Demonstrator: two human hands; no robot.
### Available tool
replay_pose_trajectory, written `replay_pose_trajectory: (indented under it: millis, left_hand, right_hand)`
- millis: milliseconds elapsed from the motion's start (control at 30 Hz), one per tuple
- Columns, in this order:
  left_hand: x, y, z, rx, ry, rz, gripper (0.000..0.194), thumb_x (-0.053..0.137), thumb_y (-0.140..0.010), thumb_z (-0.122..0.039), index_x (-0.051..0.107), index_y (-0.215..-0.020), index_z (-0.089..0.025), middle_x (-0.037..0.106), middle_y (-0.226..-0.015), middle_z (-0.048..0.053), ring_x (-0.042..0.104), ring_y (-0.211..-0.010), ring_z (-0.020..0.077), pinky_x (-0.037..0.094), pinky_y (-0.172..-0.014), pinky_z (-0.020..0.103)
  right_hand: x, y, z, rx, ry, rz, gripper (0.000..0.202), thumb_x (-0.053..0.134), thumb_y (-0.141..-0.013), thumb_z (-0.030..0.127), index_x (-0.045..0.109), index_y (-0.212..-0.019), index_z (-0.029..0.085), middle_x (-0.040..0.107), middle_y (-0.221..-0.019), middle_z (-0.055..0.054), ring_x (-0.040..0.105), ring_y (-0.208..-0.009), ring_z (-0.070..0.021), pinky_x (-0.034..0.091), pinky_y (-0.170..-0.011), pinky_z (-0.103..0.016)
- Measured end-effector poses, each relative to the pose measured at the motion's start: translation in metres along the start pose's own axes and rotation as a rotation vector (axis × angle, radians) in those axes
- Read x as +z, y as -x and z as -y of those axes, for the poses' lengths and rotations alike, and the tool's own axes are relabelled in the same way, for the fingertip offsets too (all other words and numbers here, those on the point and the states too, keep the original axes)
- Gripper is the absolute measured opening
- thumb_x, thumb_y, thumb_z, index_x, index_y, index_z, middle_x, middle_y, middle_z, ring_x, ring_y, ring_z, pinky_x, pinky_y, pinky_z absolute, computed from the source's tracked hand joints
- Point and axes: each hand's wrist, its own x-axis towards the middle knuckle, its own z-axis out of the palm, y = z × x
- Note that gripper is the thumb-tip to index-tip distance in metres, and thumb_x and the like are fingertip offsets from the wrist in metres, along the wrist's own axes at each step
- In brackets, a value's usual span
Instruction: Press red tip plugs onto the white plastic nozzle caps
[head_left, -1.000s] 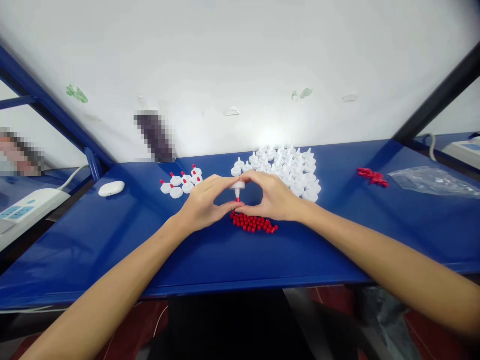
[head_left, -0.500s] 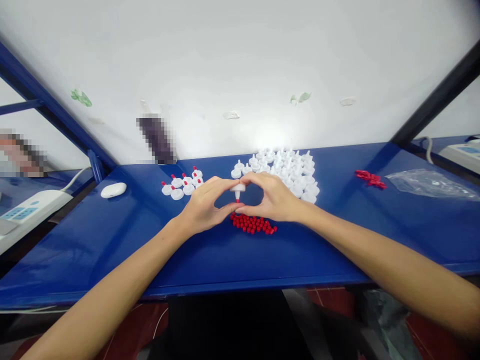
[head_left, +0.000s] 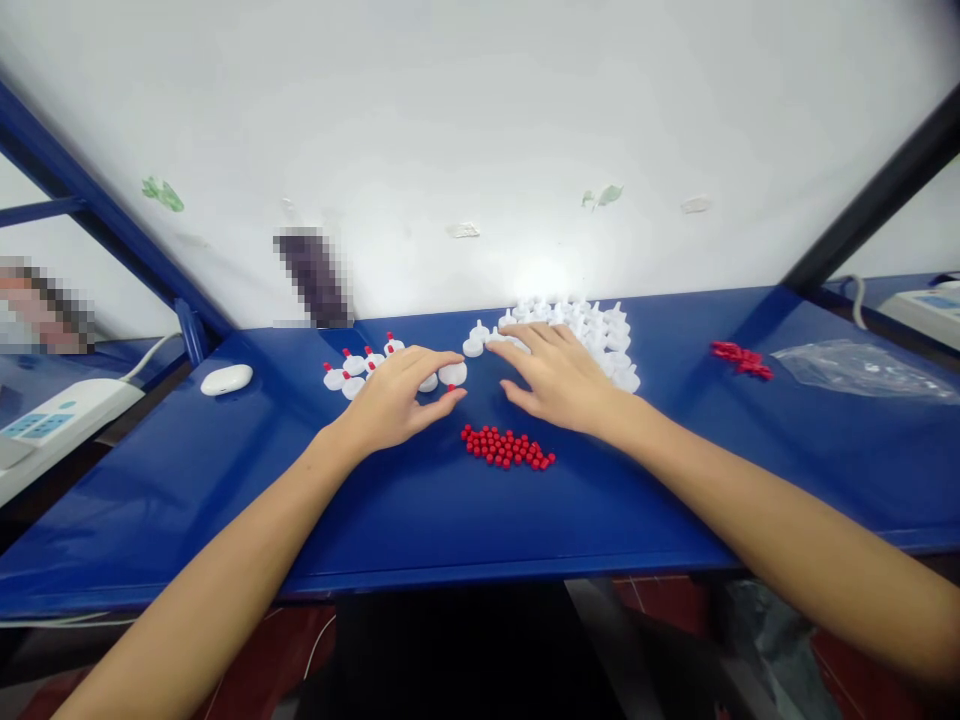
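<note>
My left hand (head_left: pixel 394 400) pinches a white nozzle cap (head_left: pixel 453 373) between thumb and fingers. Its round base faces up toward me, and a bit of its red tip shows by the thumb. My right hand (head_left: pixel 559 375) is apart from it, fingers spread and holding nothing, at the near left side of a cluster of white nozzle caps (head_left: pixel 615 335). Several white caps with red tips (head_left: pixel 352 362) stand left of my left hand, which partly hides them. Small red tips (head_left: pixel 510 447) lie in a patch on the table in front of my hands.
The blue table (head_left: pixel 450 530) meets a white wall. To the right lie a red pile (head_left: pixel 741 358) and a clear plastic bag (head_left: pixel 855 368). On the left are a white earphone-like case (head_left: pixel 226 379) and a white power strip (head_left: pixel 67 425).
My hands have moved apart. My right hand has let go of the cap and opened toward the white cluster; my left hand has carried the cap slightly left and tipped it.
</note>
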Motion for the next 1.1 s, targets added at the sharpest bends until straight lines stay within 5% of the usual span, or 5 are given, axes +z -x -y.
replay_pose_trajectory:
  millis: [233,400,600,933,1100]
  left_hand:
    - [0.001,-0.003,0.005,0.079,-0.013,0.15,0.03,0.048,-0.1,-0.035,0.073,-0.096,-0.018,0.074,-0.099,0.009,0.066,-0.098,0.0227,0.049,-0.089,0.04]
    - [0.0,-0.002,0.006,0.034,-0.083,0.151,0.03,0.049,-0.098,-0.035,0.074,-0.092,-0.019,0.068,-0.109,0.011,0.059,-0.102,0.0258,0.046,-0.092,0.046]
    - [-0.007,0.003,0.018,-0.045,-0.174,0.152,0.03,0.047,-0.097,-0.03,0.075,-0.094,-0.02,0.059,-0.124,0.014,0.054,-0.109,0.0302,0.041,-0.097,0.055]
    - [-0.012,0.007,0.037,-0.117,-0.204,0.117,0.032,0.055,-0.092,-0.039,0.073,-0.074,-0.02,0.067,-0.102,0.009,0.058,-0.096,0.0251,0.042,-0.093,0.048]
    - [-0.007,0.009,0.043,-0.146,-0.277,0.071,0.029,0.056,-0.092,-0.038,0.072,-0.076,-0.019,0.068,-0.094,0.008,0.059,-0.089,0.0243,0.045,-0.085,0.044]
  right_hand:
    - [0.008,0.0,-0.001,0.096,0.078,0.008,0.025,0.048,-0.092,0.017,0.067,-0.109,0.015,0.072,-0.099,-0.015,0.058,-0.099,-0.0335,0.042,-0.081,-0.045]
    - [0.007,0.0,0.001,0.148,0.109,-0.059,0.026,0.048,-0.091,0.017,0.066,-0.109,0.015,0.07,-0.108,-0.015,0.06,-0.097,-0.0319,0.042,-0.077,-0.043]
    - [0.008,0.001,-0.003,0.173,0.123,-0.003,0.02,0.05,-0.089,0.013,0.07,-0.088,0.015,0.073,-0.085,-0.013,0.062,-0.085,-0.0304,0.043,-0.069,-0.041]
    - [0.013,-0.001,0.01,0.026,-0.225,-0.088,0.022,0.05,-0.093,0.011,0.07,-0.099,0.015,0.075,-0.09,-0.008,0.068,-0.079,-0.022,0.046,-0.091,-0.044]
    - [0.017,0.002,0.012,0.106,-0.407,-0.061,0.022,0.051,-0.093,0.013,0.07,-0.104,0.015,0.074,-0.098,-0.01,0.069,-0.088,-0.0229,0.053,-0.077,-0.036]
